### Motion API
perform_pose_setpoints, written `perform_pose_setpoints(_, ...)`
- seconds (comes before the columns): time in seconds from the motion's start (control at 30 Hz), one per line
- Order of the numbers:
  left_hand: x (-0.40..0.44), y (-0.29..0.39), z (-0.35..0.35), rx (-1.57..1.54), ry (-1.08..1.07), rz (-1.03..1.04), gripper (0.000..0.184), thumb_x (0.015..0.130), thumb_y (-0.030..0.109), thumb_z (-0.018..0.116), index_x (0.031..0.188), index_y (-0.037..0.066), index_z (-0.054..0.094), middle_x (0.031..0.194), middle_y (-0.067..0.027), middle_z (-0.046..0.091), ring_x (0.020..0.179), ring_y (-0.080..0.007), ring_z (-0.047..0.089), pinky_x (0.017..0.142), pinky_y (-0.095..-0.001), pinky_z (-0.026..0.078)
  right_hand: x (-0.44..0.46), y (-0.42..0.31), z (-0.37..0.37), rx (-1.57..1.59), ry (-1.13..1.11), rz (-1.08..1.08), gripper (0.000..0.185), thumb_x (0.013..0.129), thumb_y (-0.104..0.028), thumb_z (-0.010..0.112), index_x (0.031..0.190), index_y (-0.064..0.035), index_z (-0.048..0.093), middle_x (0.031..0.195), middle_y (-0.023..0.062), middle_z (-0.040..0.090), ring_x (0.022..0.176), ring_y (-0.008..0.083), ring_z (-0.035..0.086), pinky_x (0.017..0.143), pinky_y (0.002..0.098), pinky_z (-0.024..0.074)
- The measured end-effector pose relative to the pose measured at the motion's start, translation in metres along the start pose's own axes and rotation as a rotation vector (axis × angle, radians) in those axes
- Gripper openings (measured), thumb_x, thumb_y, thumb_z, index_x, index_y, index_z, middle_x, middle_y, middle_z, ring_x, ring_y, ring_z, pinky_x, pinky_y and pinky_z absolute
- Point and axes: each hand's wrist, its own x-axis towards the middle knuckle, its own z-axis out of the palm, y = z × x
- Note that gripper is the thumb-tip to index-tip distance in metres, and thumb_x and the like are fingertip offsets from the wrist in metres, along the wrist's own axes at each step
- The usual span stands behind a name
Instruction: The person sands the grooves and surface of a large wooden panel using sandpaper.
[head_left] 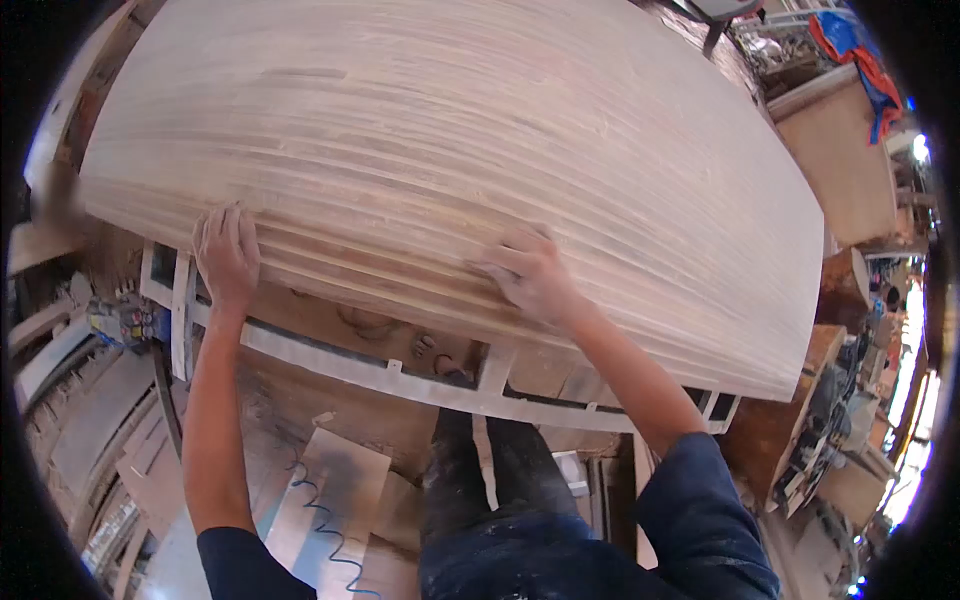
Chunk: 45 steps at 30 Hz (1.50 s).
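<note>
A large, pale wooden panel (480, 130) with long raised ridges and grooves fills the upper middle of the head view. My left hand (228, 255) rests on its near edge at the left, fingers laid over the wood. Farther right, my right hand (525, 272) presses on the ridges near the same edge. Its fingers are curled and slightly blurred, and whatever may be under them is hidden. Beneath the panel's near side runs a light-coloured frame (340, 362) with openings.
A coiled blue hose (322, 515) hangs before a board (340, 470) at lower left. Wood pieces lie on the left. At the right stand a brown wooden block (780, 420), a leaning board (840, 160) and scattered clutter. A red and blue cloth (865, 70) hangs upper right.
</note>
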Motion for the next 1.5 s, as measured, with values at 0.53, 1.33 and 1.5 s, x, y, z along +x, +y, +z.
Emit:
perform_pose_setpoints(0.53, 0.011, 0.002, 0.033, 0.015, 0.016, -0.374, 0.028, 0.097, 0.027, 0.059, 0.115, 0.007, 0.065, 0.118, -0.0131, 0.065, 0.115, -0.0355, 0.059, 0.099, -0.0486, 0.043, -0.011, 0.015, -0.022, -0.020, -0.119, -0.076, 0.021, 0.083, -0.011, 0.073, 0.103, -0.0163, 0.075, 0.091, 0.0051, 0.068, 0.091, 0.0290, 0.063, 0.083, 0.0427, 0.0459)
perform_pose_setpoints(1.33, 0.021, 0.008, 0.038, -0.032, 0.151, -0.926, 0.052, 0.101, 0.026, 0.048, 0.147, 0.003, 0.045, 0.157, -0.0175, 0.039, 0.148, -0.0382, 0.031, 0.118, -0.0493, 0.033, 0.092, -0.027, 0.050, 0.042, -0.198, -0.388, 0.030, 0.082, 0.001, 0.072, 0.111, -0.0065, 0.072, 0.082, 0.0139, 0.062, 0.076, 0.0344, 0.061, 0.070, 0.0443, 0.0499)
perform_pose_setpoints(1.5, 0.022, 0.007, 0.035, -0.029, 0.078, -0.962, 0.054, 0.101, 0.027, 0.045, 0.149, 0.002, 0.044, 0.160, -0.0147, 0.036, 0.151, -0.0350, 0.027, 0.120, -0.0501, 0.030, 0.241, -0.092, 0.191, -0.145, -0.310, -0.388, 0.033, 0.082, -0.010, 0.070, 0.115, -0.0054, 0.064, 0.110, 0.0229, 0.061, 0.102, 0.0432, 0.061, 0.085, 0.0504, 0.0503)
